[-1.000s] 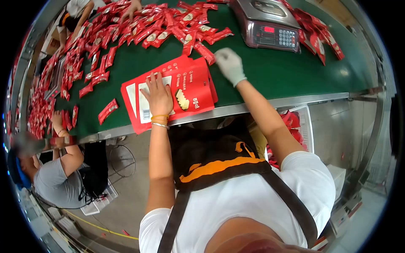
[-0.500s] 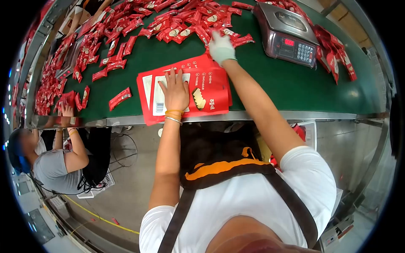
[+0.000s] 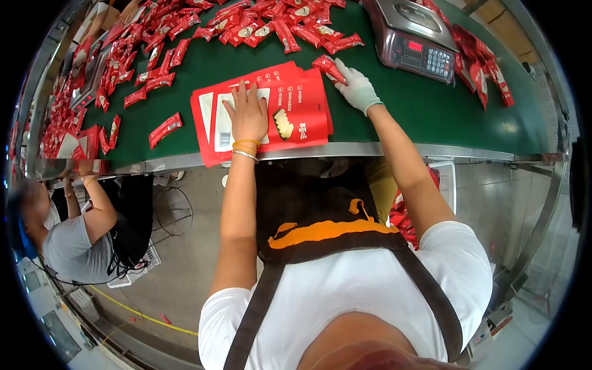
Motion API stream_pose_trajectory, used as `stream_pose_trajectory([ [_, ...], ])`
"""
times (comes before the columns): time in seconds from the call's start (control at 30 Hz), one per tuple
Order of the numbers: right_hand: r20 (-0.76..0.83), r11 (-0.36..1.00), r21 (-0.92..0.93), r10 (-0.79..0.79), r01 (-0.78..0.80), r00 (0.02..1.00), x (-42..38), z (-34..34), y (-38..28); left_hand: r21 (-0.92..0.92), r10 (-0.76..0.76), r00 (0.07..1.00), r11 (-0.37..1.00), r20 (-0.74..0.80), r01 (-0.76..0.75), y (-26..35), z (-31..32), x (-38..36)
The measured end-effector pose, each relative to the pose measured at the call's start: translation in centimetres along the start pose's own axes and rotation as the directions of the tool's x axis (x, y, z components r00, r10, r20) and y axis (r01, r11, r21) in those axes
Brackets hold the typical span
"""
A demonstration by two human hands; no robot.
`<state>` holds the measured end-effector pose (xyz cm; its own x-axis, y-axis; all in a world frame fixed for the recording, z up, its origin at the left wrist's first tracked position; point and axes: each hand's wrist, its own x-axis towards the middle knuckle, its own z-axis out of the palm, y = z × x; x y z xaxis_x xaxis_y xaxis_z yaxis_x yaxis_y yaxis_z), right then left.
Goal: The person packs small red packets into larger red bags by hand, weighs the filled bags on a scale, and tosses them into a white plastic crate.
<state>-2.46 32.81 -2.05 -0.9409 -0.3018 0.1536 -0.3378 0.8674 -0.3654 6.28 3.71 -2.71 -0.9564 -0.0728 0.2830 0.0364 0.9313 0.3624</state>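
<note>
Currently, the left hand (image 3: 250,117) is lying palm down with its fingers extended and slightly spread, gripping nothing and pressing on the overlapping red pouches (image 3: 312,103). These pouches are extending to both sides of that hand, and their lower left corner is overhanging the metal edge (image 3: 425,150) of the green table (image 3: 419,117). A printed white label (image 3: 222,137) is showing beside and beneath the fingers. A yellow band (image 3: 248,144) is encircling the wrist just behind this hand. Meanwhile, the right hand (image 3: 359,90), wearing a white glove, is closing its thumb and fingers around the near end of one small red packet (image 3: 328,68). The packet is pointing away to the left of the glove, near the upper right corner of the pouches; whether it is touching the table cannot be determined. Beyond both hands, a heap of similar packets (image 3: 287,37) is covering the far side. A weighing scale (image 3: 416,52) is standing forward and right of the gloved hand, its display glowing red. Left of the left hand, a single loose packet (image 3: 165,130) is lying apart.
</note>
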Motion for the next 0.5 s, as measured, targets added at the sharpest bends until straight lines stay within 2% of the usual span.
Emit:
stream_pose_trajectory([
  [0.1,0.005,0.995,-0.098,0.016,-0.016,1.0,-0.6,0.0,-0.6,-0.04,-0.005,1.0,0.999,-0.005,0.005,-0.1,-0.1,0.0],
  [0.17,0.042,0.998,-0.05,0.044,-0.042,0.998,-2.7,-1.7,-0.7,-0.044,-0.016,1.0,0.999,0.003,0.016,-0.5,0.0,-0.1],
  [0.23,-0.116,0.96,0.279,0.04,-0.007,0.992,-6.1,-4.1,-0.5,-0.081,-0.023,1.0,0.996,-0.016,0.022,-0.7,0.4,0.0],
  [0.27,-0.104,0.962,0.274,0.033,-0.003,0.994,-7.8,-4.6,-0.2,-0.095,-0.029,0.999,0.995,-0.018,0.027,-0.7,0.4,0.0],
  [0.33,0.026,0.91,0.412,0.045,-0.052,0.999,-10.8,-5.5,0.0,-0.106,-0.037,0.999,0.994,-0.019,0.035,-1.0,0.7,0.0],
  [0.37,0.084,0.958,0.287,0.001,-0.025,0.996,-11.2,-6.5,-1.4,-0.113,-0.03,0.999,0.993,-0.024,0.027,-1.0,0.7,0.1],
  [0.43,0.117,0.936,0.346,-0.118,0.071,0.986,-10.8,-6.7,-3.3,-0.108,-0.025,1.0,0.994,-0.014,0.024,-0.6,0.4,0.0],
  [0.47,0.11,0.933,0.352,-0.115,0.069,0.987,-10.2,-5.9,-3.8,-0.083,-0.016,1.0,0.996,-0.017,0.015,-0.5,0.3,-0.1],
  [0.5,0.036,0.924,0.323,-0.229,0.206,0.973,-8.8,-4.7,-4.1,-0.059,-0.007,1.0,0.998,-0.026,0.006,-0.4,0.1,0.0],
])
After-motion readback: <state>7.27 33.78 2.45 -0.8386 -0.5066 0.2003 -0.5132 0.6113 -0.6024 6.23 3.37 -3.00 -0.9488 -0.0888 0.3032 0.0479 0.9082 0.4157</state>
